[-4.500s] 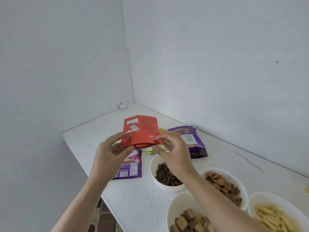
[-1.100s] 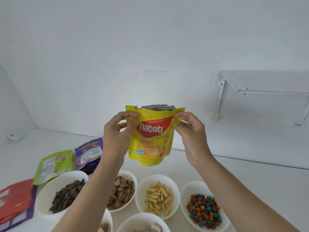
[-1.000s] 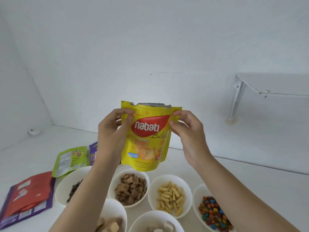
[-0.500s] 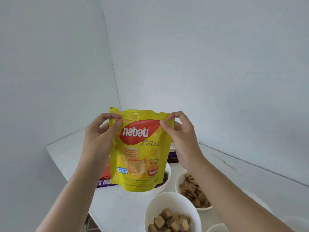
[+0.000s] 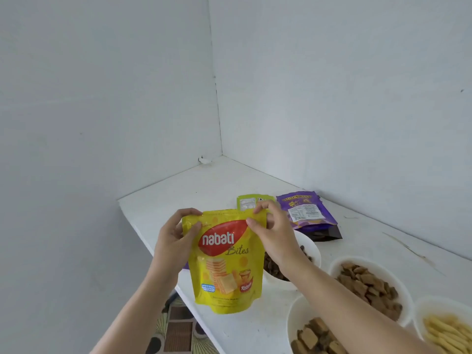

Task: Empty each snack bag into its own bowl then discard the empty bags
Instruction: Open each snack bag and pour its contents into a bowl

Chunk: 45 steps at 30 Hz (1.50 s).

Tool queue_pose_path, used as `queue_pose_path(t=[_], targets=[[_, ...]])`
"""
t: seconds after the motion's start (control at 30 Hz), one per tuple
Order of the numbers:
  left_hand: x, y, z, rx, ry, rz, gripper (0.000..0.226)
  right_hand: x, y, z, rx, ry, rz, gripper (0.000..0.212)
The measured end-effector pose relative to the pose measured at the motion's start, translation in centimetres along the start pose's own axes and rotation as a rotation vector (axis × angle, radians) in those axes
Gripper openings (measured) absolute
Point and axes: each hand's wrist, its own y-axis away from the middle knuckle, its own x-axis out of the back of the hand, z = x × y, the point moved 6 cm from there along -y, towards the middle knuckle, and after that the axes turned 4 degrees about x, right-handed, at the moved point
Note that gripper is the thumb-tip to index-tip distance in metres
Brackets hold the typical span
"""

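Observation:
A yellow Nabati Bites bag point(image 5: 228, 267) hangs upright above the white table's left end. My left hand point(image 5: 176, 241) pinches its top left corner and my right hand point(image 5: 272, 233) pinches its top right corner. Behind the bag lie a green bag point(image 5: 249, 201) and a purple bag point(image 5: 307, 213), flat on the table. A sliver of another purple bag point(image 5: 187, 264) shows under my left wrist. White bowls stand to the right: one with dark pieces point(image 5: 310, 251), one with brown squares point(image 5: 370, 284), one with wafer cubes point(image 5: 311, 333) and one with yellow sticks point(image 5: 447, 330).
The white table point(image 5: 194, 190) fits into a corner between two white walls. Its front edge runs diagonally from upper left to lower right, and a patterned floor point(image 5: 176, 333) shows below it. A small white object point(image 5: 204, 160) sits in the far corner.
The red bag held 4.5 s ago is gone from my hands, which now hold the yellow bag. Over the last second the view swung left and the bag came lower, toward the table's left end.

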Motion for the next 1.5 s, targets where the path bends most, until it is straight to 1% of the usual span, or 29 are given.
queue_pose_path(t=[0.13, 0.23, 0.3, 0.4, 0.5, 0.57, 0.67, 0.8, 0.93, 1.0, 1.07, 1.2, 1.23, 1.33, 1.37, 1.43, 1.5], targets=[[0.3, -0.3, -3.1, 0.007, -0.043, 0.028, 0.016, -0.9, 0.5, 2.6, -0.048, 0.039, -0.066, 0.026], [0.4, -0.7, -3.5, -0.015, -0.059, 0.039, 0.015, -0.9, 0.1, 2.5, 0.007, 0.110, -0.059, 0.023], [0.7, -1.1, -3.1, -0.038, -0.084, 0.046, 0.017, -0.9, -0.4, 1.8, 0.088, 0.255, -0.052, 0.025], [1.4, -1.9, -2.5, -0.075, -0.159, 0.057, 0.021, -1.4, -1.0, -0.1, 0.278, 0.549, -0.058, 0.023], [1.3, -2.6, -2.3, -0.057, -0.185, -0.011, 0.017, -3.2, -1.3, -1.5, 0.378, 0.795, -0.184, 0.029], [1.2, -2.9, -2.1, -0.040, -0.216, -0.061, 0.017, -4.6, -1.3, -1.8, 0.404, 0.862, -0.264, 0.034], [0.9, -3.1, -1.6, -0.009, -0.251, -0.135, 0.016, -6.0, -1.1, -2.4, 0.466, 0.833, -0.300, 0.033], [1.1, -3.0, -0.9, 0.049, -0.242, -0.179, 0.012, -6.2, -1.2, -2.2, 0.470, 0.711, -0.330, 0.031], [1.3, -2.7, -0.7, 0.122, -0.243, -0.287, 0.028, -5.4, -1.0, -2.2, 0.436, 0.487, -0.384, 0.029], [1.3, -2.6, -0.6, 0.130, -0.305, -0.321, 0.033, -5.3, -0.6, -2.4, 0.448, 0.457, -0.393, 0.028], [1.1, -2.5, -0.5, 0.147, -0.358, -0.352, 0.034, -5.2, -0.4, -2.6, 0.456, 0.438, -0.407, 0.028], [0.7, -2.0, -0.4, 0.242, -0.297, -0.444, 0.040, -4.9, -0.4, -2.6, 0.443, 0.393, -0.464, 0.029], [0.7, -1.9, -0.4, 0.262, -0.275, -0.462, 0.045, -4.7, -0.4, -2.7, 0.449, 0.382, -0.468, 0.029], [0.3, -1.7, -1.0, 0.299, -0.215, -0.524, 0.072, -4.3, -0.3, -3.0, 0.487, 0.374, -0.465, 0.028], [0.2, -1.7, -1.2, 0.307, -0.213, -0.534, 0.077, -4.2, -0.2, -3.1, 0.496, 0.371, -0.467, 0.029], [0.0, -1.7, -1.5, 0.299, -0.220, -0.550, 0.079, -4.3, 0.1, -3.1, 0.506, 0.353, -0.472, 0.029], [-0.2, -1.7, -1.2, 0.284, -0.228, -0.557, 0.070, -4.2, 0.2, -3.1, 0.509, 0.337, -0.463, 0.029]])
